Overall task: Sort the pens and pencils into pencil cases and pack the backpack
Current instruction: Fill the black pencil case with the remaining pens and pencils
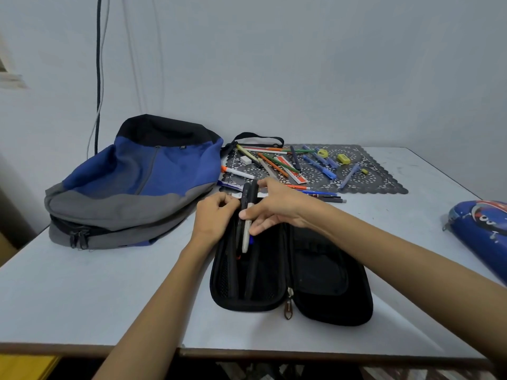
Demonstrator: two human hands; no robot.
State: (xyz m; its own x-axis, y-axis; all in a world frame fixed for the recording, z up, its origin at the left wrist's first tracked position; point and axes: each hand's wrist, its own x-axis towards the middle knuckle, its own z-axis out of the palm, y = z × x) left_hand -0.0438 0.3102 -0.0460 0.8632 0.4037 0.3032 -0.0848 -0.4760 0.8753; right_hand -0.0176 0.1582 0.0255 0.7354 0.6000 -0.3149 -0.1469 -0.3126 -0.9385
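We see black case (329, 283) open flat on desk (109, 283), centre of frame. Right hand (274, 207): fingers clamped on two pens (246, 239), tips down into left half. Left hand (212, 218): fingers curled at case rim; what they pinch, we cannot tell. We judge pens light, stiff, smooth; hold mid-barrel. Backpack (131, 182) at left, soft.

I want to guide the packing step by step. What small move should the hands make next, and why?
Probably the right hand slides its pens down into the open black case, since their lower tips already lie inside its left half.
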